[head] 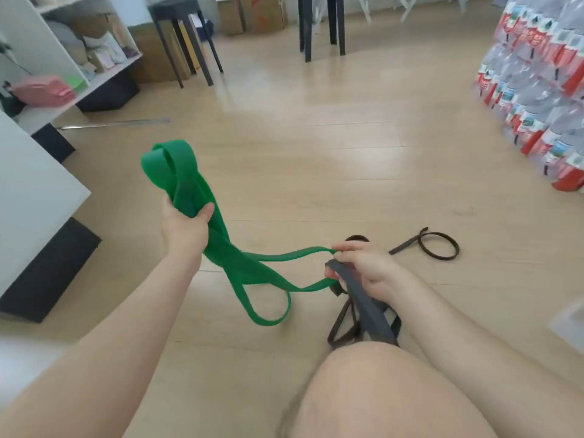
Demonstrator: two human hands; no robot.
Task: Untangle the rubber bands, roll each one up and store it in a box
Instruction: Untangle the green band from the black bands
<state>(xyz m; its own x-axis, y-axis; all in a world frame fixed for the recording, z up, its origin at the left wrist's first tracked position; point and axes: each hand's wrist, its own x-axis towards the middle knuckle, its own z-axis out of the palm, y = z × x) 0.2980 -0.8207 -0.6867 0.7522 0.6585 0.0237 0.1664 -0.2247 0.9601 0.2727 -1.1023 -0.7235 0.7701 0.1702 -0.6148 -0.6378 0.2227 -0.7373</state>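
Green band: hung above the floor, strung between both hands; bunched in folds at the left, sagged in one low loop in the middle, ran in two strands to the right.
Left hand: closed round the gathered folds, thumb laid across the front.
Right hand: pinched the far end of the green loop at the fingertips and gripped the grey band as well, trailing down beside the knee.
Brown band: lay loose on the floor beyond the right hand, apart from the other two.
Crossing point: appeared to sit inside the right hand; exact threading hidden by fingers.
Step in hand: judged as parting green from grey.
Handling: called for slack rather than pull; best done by easing the green end off the grey, then dropping the grey to the floor.
Risk: likely tightened a snag if stretched.
Box: could not be made out.
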